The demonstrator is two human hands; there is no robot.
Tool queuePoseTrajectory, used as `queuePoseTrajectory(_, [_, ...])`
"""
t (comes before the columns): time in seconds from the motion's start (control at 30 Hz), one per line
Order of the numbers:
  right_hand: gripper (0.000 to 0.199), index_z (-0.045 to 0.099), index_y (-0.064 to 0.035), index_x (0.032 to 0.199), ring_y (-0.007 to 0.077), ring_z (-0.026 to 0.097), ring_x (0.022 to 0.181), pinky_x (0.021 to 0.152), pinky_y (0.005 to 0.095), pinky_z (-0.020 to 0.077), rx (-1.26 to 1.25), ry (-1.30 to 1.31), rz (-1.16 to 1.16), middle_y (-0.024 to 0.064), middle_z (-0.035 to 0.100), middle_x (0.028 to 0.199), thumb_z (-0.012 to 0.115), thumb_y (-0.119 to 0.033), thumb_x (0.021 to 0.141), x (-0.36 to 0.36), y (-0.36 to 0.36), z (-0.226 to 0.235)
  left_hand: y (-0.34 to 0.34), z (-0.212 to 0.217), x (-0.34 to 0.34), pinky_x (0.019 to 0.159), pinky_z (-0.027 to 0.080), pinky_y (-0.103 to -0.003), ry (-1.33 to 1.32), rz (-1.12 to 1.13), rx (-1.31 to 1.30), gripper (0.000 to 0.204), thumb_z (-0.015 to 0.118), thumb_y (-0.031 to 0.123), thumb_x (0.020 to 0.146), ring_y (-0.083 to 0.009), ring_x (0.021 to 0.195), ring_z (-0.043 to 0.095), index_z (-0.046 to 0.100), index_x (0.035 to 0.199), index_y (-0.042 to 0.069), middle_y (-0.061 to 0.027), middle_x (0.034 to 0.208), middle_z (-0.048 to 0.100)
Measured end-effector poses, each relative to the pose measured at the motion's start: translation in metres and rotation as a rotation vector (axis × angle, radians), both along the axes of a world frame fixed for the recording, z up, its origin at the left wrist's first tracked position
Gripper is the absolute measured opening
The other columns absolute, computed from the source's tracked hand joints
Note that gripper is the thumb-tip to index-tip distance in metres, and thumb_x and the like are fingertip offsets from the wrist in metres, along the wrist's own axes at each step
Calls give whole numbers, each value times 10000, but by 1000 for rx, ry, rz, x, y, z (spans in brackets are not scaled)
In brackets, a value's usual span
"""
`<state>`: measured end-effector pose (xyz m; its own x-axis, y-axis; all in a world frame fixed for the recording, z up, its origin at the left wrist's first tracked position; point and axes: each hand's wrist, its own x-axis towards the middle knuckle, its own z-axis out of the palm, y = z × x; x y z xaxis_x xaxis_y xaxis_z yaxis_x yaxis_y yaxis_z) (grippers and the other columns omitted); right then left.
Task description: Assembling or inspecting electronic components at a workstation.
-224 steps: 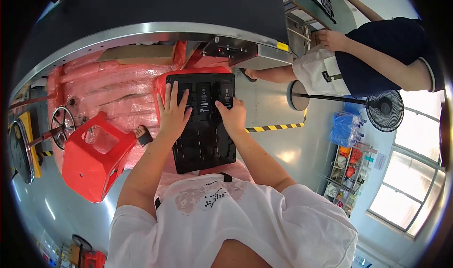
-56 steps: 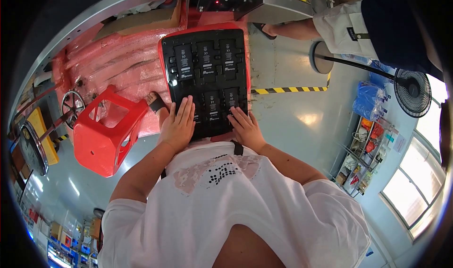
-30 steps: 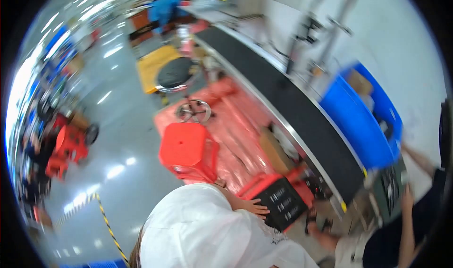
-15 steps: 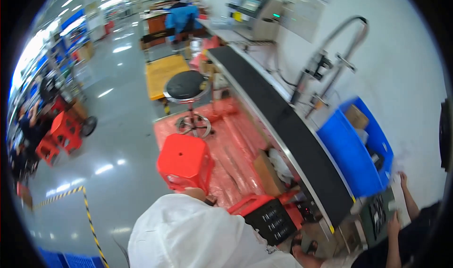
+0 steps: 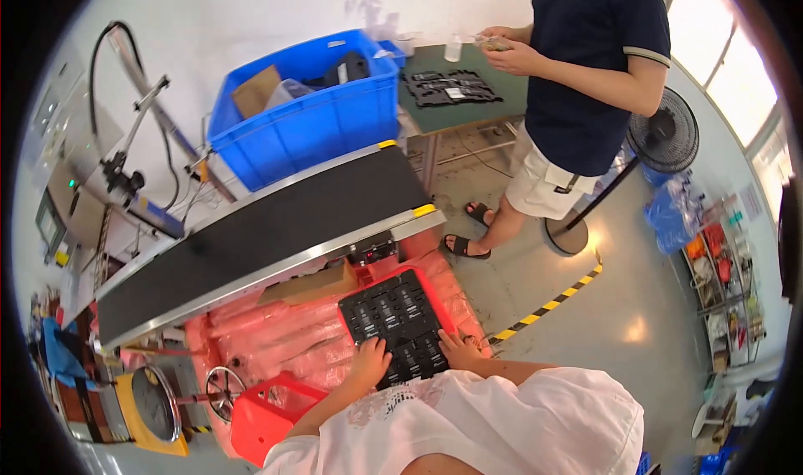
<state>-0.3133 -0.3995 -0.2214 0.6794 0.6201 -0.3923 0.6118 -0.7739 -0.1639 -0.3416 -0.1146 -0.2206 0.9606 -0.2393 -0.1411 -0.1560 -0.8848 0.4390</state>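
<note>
In front of me a black tray (image 5: 401,308) holds several flat black rectangular pieces in rows. It rests on a red support, perhaps a stool, whose rim (image 5: 441,302) shows around it. My left hand (image 5: 370,362) touches the tray's near left side, fingers spread over its edge. Across from it, my right hand (image 5: 459,349) lies at the near right edge, with fingers apart. Neither hand appears wrapped around anything. White cloth of my shirt hides the tray's near end.
Beyond the tray runs a black conveyor belt (image 5: 284,224). Behind it stands a blue bin (image 5: 309,128). A co-worker (image 5: 590,82) stands at a green table (image 5: 443,121), holding a small item. A red stool (image 5: 272,412) is at lower left, a fan (image 5: 663,130) at right.
My view has swung right, from the aisle and stools to the tray and co-worker. Both my hands now touch the tray; earlier one was by the red stool.
</note>
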Motion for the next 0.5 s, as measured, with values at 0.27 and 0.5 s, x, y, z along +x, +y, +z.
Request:
queuePoseTrajectory(0.27, [509,453,12,1279,390,558,1070,863,432,503,554,80,-211,238,346,1399,554,-114,797,-15,-2,0,-22,-21,-47,1072,184,-624,6,-191,505,977,527,635,792,-448,1388,148,291,1392,-99,-309,1490,148])
queuePoseTrajectory(0.5, [377,542,-53,1154,402,605,923,814,458,501,233,377,-322,225,602,1007,549,-251,834,27,-129,-21,-26,-13,-40,1045,211,-647,152,-83,750,990,556,592,801,-453,1397,102,186,1435,-72,-315,1502,61])
